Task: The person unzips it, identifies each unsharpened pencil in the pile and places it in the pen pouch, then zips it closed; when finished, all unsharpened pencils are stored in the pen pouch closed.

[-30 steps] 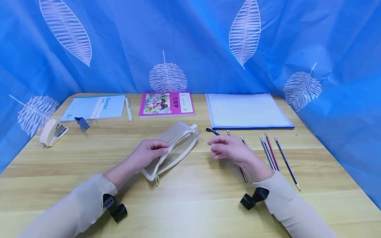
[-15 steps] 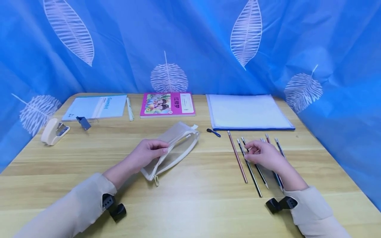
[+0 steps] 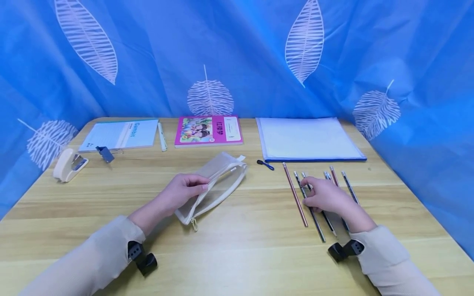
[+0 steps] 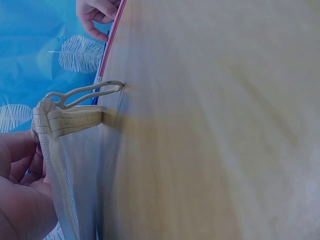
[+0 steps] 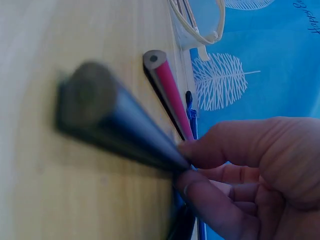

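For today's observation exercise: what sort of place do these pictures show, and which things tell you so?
Most likely a study desk set up for recording. A wooden table holds a notebook, a picture book, pencils and a stapler, with a blue leaf-print curtain hung closely around it.

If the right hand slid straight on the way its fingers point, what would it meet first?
Probably the red pencil, just past the right hand, which is on a dark pencil; depth is uncertain.

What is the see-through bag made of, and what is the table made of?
The bag in the left hand looks like fine white mesh fabric with cream cloth edging: the table shows through it, and the left wrist view shows its tiny weave. The table looks like light wood or wood-look laminate, smooth, with grain stripes.
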Available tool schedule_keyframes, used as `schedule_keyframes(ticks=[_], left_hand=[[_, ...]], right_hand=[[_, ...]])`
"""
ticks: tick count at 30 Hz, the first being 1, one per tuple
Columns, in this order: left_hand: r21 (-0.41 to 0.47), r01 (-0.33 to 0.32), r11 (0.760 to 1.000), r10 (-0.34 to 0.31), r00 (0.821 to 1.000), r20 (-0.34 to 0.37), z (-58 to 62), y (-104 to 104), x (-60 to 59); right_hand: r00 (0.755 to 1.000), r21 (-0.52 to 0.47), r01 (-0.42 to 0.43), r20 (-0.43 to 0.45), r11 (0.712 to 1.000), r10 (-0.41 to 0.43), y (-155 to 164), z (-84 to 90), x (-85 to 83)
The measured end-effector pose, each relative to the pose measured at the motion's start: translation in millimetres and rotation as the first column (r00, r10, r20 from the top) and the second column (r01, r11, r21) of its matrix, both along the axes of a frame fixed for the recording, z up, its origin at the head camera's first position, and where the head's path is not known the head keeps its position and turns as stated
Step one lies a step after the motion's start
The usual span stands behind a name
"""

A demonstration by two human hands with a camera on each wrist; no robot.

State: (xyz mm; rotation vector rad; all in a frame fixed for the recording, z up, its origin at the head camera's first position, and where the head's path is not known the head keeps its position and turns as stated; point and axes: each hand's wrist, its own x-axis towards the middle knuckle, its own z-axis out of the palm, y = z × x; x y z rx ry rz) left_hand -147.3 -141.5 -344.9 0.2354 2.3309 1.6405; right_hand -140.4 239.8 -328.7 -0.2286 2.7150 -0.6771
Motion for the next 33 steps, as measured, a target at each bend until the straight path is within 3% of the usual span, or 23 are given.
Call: schedule_keyframes(ticks=[4,6,8,10,12,16,22,25,33], left_hand=[[-0.010,-0.001,1.000,0.001,1.000,0.003,-0.1,1,-0.1],[-0.012,0.001,1.000,-0.001,1.000,-0.001,0.0,2,-0.3],[-0.016,0.006,1.000,-0.006,1.000,-0.007,0.1,2,-0.6],[-0.016,0.010,1.000,-0.010,1.000,-0.010,0.3,3,-0.7],[-0.014,0.012,1.000,-0.012,1.000,-0.005,0.3,3,-0.7],[-0.012,0.004,1.000,-0.004,1.000,0.010,0.1,3,-0.3],[-0.007,-0.002,1.000,0.002,1.000,0.015,0.2,3,0.0],[-0.006,-0.001,1.000,0.001,1.000,0.020,0.5,3,0.2],[-0.012,-0.001,1.000,0.002,1.000,0.014,1.5,4,-0.4]], right_hand=[[0.999,0.028,0.035,0.013,0.999,-0.035,-2,1.4,-2.6],[0.998,-0.013,0.068,0.012,0.998,-0.067,-1,1.2,-4.7],[0.993,-0.114,0.115,0.017,0.987,-0.114,2,0.7,-6.2],[0.985,-0.251,0.172,0.031,0.952,-0.170,4,-0.2,-7.2],[0.974,-0.401,0.225,0.062,0.888,-0.218,4,-1.6,-8.4],[0.947,-0.627,0.311,0.145,0.714,-0.286,-3,-2.8,-10.7],[0.914,-0.810,0.393,0.291,0.435,-0.284,-28,-2.0,-12.6],[0.897,-0.833,0.429,0.349,0.348,-0.270,-43,-2.8,-13.3],[0.860,-0.855,0.482,0.420,0.190,-0.290,-95,-7.4,-18.5]])
